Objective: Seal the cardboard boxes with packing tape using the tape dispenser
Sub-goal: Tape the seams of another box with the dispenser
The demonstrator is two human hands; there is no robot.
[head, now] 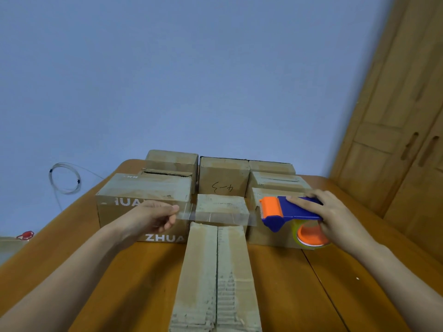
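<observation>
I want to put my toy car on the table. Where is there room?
Bare table lies on both sides of the long box in front: left under the left arm, right under the right arm. The back is crowded with boxes. The hands hold tape stretched above the long box's far end.

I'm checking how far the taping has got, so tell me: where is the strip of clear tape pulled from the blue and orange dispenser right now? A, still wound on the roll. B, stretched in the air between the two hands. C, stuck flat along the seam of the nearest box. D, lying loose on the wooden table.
B: the left hand pinches the free end of the clear tape strip, which spans to the blue and orange plastic tape dispenser held by the right hand, above the long cardboard box.
</observation>
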